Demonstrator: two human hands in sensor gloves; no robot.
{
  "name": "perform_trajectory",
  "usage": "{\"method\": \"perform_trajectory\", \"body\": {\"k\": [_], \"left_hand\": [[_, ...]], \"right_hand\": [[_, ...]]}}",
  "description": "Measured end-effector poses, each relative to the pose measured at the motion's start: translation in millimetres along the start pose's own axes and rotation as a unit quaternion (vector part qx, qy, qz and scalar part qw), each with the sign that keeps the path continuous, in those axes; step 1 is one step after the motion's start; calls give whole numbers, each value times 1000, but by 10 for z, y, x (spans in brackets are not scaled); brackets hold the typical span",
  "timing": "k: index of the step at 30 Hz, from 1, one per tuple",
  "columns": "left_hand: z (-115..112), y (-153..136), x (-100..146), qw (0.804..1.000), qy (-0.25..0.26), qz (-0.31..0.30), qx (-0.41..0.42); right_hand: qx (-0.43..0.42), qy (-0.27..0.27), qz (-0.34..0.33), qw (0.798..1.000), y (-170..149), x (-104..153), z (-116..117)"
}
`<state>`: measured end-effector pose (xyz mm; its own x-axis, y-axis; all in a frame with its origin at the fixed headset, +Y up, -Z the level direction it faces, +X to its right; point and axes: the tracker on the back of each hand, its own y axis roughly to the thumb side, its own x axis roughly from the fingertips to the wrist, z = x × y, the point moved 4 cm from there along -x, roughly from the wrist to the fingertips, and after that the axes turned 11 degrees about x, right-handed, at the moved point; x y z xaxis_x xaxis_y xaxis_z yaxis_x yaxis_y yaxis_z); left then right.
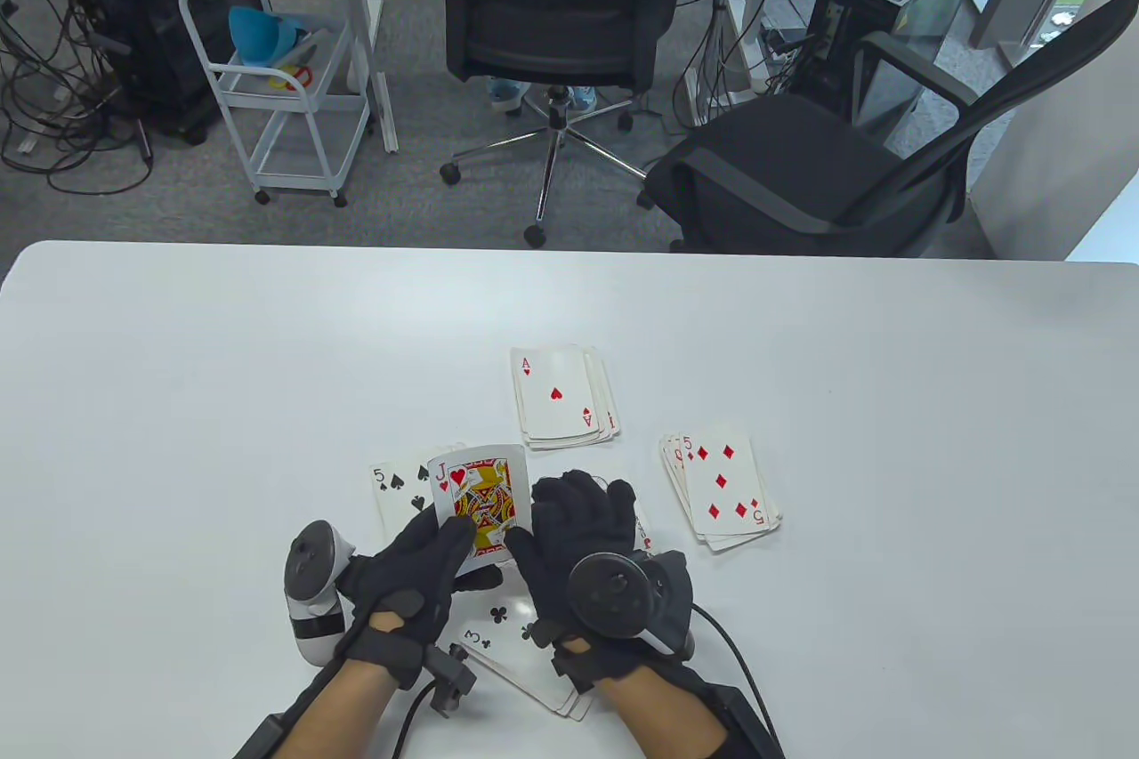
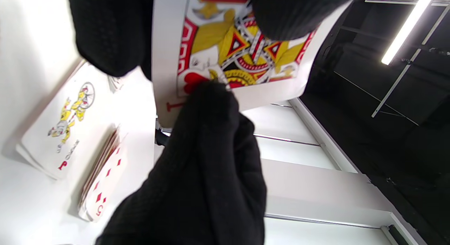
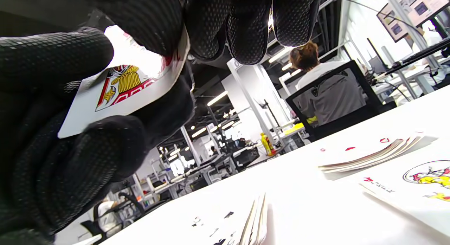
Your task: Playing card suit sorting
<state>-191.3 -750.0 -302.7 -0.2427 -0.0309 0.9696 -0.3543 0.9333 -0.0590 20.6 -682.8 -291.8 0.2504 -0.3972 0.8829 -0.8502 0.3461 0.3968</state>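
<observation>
Nearest the lens, two gloved hands met over the front of the white desk [image 1: 178, 367]. Fingers of the left hand [image 1: 405, 568] curled round the lower part of a jack of hearts [image 1: 480, 501], held face up above the desk. The right hand [image 1: 578, 541] touched the card's right edge; the right wrist view showed its thumb [image 3: 52, 58] and fingers pinching that same card.

Much was covered. A club pile [image 1: 525, 661] topped by a three lay under the wrists, mostly hidden. A spade pile [image 1: 396, 492] showing a five was half masked by the jack. A joker card [image 2: 66, 129] lay beneath the right hand, only its edge visible from above, though both wrist views showed it. How many cards each pile held could not be made out.

Further out lay a heart pile [image 1: 561, 399] with an ace on top, and to its right, well apart, a diamond pile [image 1: 725, 488] topped by a five.

Beyond the desk stood two black office chairs [image 1: 552, 20], a white trolley [image 1: 276, 92], computer towers and tangled cables on grey carpet. A seated person showed in the right wrist view.
</observation>
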Motion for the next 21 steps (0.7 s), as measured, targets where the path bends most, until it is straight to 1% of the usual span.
{"method": "perform_trajectory", "body": {"k": [2,5,10,14,16,18,19,20,21], "left_hand": [[37,17,11,1000,17,-3,3],[55,44,9,1000,11,-4,9],[79,83,31,999,31,-7,-15],[145,203,73,998,50,-30,-12],[188,291,89,997,54,-46,-12],[230,365,96,996,60,-60,-5],[256,402,95,996,61,-66,3],[274,429,93,996,60,-67,12],[291,457,92,996,58,-68,21]], "right_hand": [[5,-15,9,1000,-65,-4,-28],[3,-15,23,1000,-138,-13,-55],[0,-9,36,999,-206,-36,-58],[-16,-20,56,998,-300,-56,-134],[-43,-34,83,995,-403,-98,-198],[-56,-34,117,991,-508,-168,-254],[-52,-26,154,986,-582,-226,-292],[-47,-1,169,985,-626,-298,-301],[-29,49,185,981,-690,-392,-281]]}}
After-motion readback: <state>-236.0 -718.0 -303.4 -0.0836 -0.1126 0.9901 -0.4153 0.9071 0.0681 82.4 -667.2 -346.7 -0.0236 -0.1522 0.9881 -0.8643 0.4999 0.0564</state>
